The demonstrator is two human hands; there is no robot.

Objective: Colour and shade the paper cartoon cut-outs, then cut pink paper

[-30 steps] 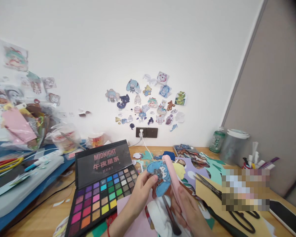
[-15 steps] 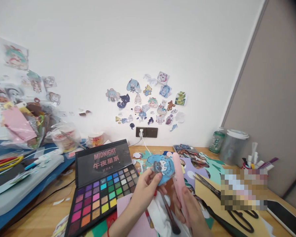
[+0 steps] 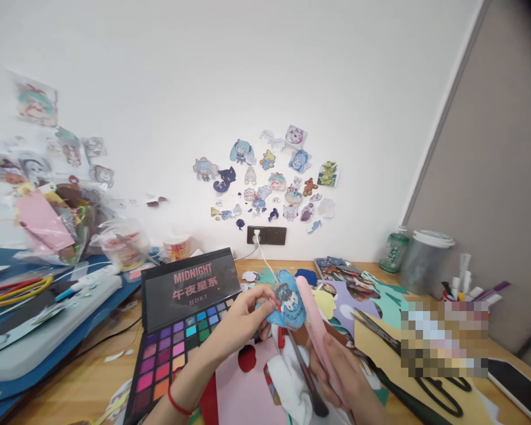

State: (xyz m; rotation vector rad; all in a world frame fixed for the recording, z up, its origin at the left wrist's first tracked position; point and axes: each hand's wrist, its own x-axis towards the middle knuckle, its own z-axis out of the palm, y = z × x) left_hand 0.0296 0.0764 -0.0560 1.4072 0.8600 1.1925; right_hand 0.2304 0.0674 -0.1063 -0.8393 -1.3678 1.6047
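Between the fingers and thumb of my left hand (image 3: pixel 250 313) is a blue cartoon-character cutout (image 3: pixel 294 301), with a small grey figure on its front. A red band circles that wrist. My right hand (image 3: pixel 338 369) is closed round a long pink tool that looks like a mini hair straightener (image 3: pixel 315 313). The cutout's right edge meets the straightener's upper end; whether it lies between the plates cannot be made out. Below them are a white crumpled cloth (image 3: pixel 287 378), a dark-handled brush (image 3: pixel 308 378) and a pink paper sheet (image 3: pixel 234 383).
An open eyeshadow palette (image 3: pixel 177 336) stands at left. Black-handled scissors (image 3: pixel 425 378) lie on yellow paper at right, near a phone (image 3: pixel 517 386). A white cord runs from the wall socket (image 3: pixel 266 235). Cutouts cover the wall. A green bottle (image 3: pixel 395 251) and lidded tub (image 3: pixel 427 265) stand behind.
My left hand has turned the blue cutout so it tilts more upright against the pink straightener, and the forearm has shifted left. The view has swung slightly left.
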